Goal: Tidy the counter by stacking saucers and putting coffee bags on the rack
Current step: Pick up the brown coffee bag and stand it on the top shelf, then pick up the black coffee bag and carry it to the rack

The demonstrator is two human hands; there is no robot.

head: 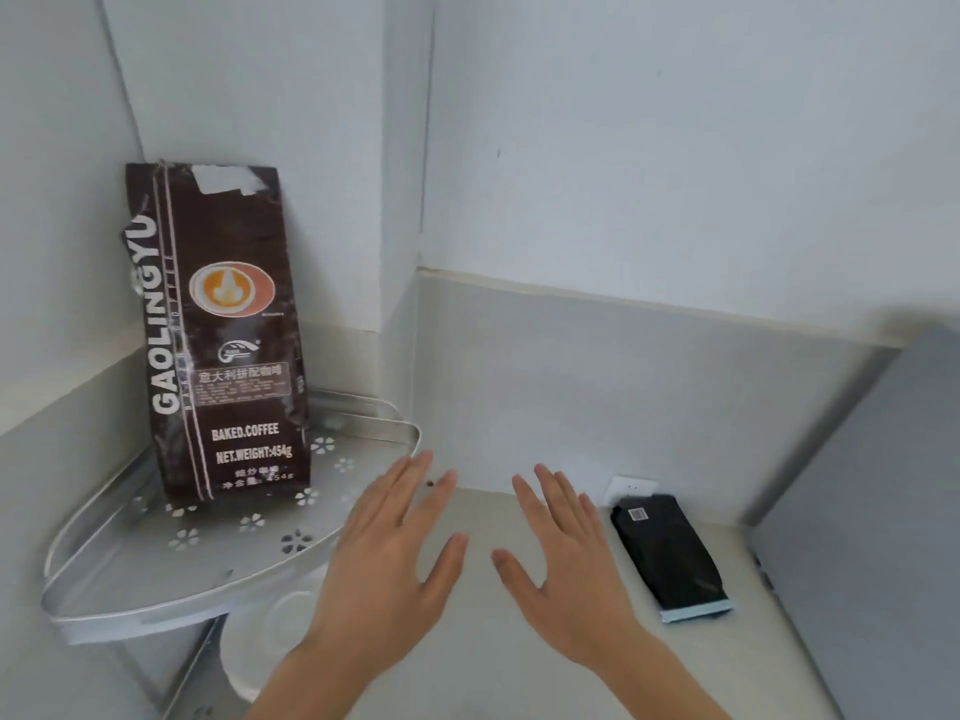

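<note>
Two bare hands reach forward over a pale, smooth counter (519, 662), both flat with fingers spread and holding nothing. The left hand (387, 558) hovers at the front right edge of the metal corner rack (156, 589), its fingertips overlapping the rack's rim; the right hand (563, 558) is further right of the rack, above bare counter. Both forearms are cut off by the bottom edge. Beneath the rack, partly hidden by its shelf and by the left wrist, white round saucers (270, 636) sit on the counter; how many are stacked there is hard to make out. Well right of the rack, beyond the right hand, a flat black coffee bag (670, 553) with a pale blue sealed end lies on the counter, a small white label near its far end. The rack itself is a curved, silvery shelf with flower-shaped cut-outs and a low raised rail. On it, toward the back, a tall, dark brown coffee bag (223, 330) stands upright with crinkled foil skin, white lettering and an orange cup emblem. A white wall socket (631, 488) sits low on the backsplash right of the rack, partly covered by the black bag. A grey flat panel (872, 511) fills the far right, cut off.
</note>
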